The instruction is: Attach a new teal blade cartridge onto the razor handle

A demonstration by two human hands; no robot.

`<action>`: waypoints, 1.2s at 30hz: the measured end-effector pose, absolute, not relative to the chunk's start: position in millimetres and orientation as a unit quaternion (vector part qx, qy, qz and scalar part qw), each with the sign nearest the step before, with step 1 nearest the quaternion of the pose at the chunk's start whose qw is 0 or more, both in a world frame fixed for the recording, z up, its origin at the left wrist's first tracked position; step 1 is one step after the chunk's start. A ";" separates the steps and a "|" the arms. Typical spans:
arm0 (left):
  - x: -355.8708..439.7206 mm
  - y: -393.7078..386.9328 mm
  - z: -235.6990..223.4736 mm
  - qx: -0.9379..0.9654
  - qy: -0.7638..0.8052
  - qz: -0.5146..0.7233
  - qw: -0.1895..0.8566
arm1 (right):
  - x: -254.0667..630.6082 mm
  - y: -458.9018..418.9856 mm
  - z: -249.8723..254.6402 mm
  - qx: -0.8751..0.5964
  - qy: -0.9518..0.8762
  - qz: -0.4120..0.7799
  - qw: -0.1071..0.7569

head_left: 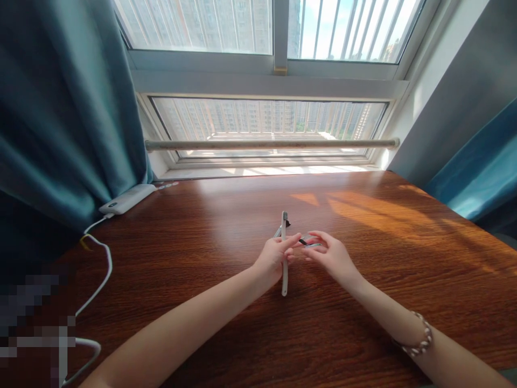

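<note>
My left hand [275, 258] holds a white toothbrush [284, 253] upright, its dark bristled head pointing toward the window. My right hand [329, 253] pinches a small dark, flat object [309, 242] right beside the toothbrush; what it is I cannot tell. The fingertips of both hands nearly touch above the wooden table [202, 258]. A thin grey item [277, 231] shows behind the left hand, mostly hidden. A beaded bracelet [422, 337] sits on my right wrist.
A white power bank [128, 198] lies at the table's far left with a white cable [100, 280] trailing toward the near left edge. Teal curtains [60, 108] hang on the left and right. A window with a horizontal rail [270, 144] is behind the table.
</note>
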State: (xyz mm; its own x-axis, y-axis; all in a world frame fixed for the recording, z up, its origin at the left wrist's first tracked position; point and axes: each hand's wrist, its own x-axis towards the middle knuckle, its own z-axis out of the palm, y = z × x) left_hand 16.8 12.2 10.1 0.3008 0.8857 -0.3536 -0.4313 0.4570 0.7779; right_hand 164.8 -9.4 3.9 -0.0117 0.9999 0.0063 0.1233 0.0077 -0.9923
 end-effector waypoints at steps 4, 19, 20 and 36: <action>16.5 10.4 9.8 0.330 0.435 0.459 0.701 | 157.2 -12.5 11.8 -0.453 -0.435 0.619 0.471; 18.1 8.7 11.6 0.314 0.405 0.449 0.732 | 161.4 -3.6 -1.3 -0.490 -0.530 0.459 0.519; 18.1 8.9 11.4 0.310 0.412 0.446 0.732 | 161.0 -3.2 -2.5 -0.491 -0.521 0.460 0.525; 14.5 12.7 6.1 0.375 0.431 0.418 0.706 | 172.0 -2.8 0.0 -0.471 -0.704 0.291 0.444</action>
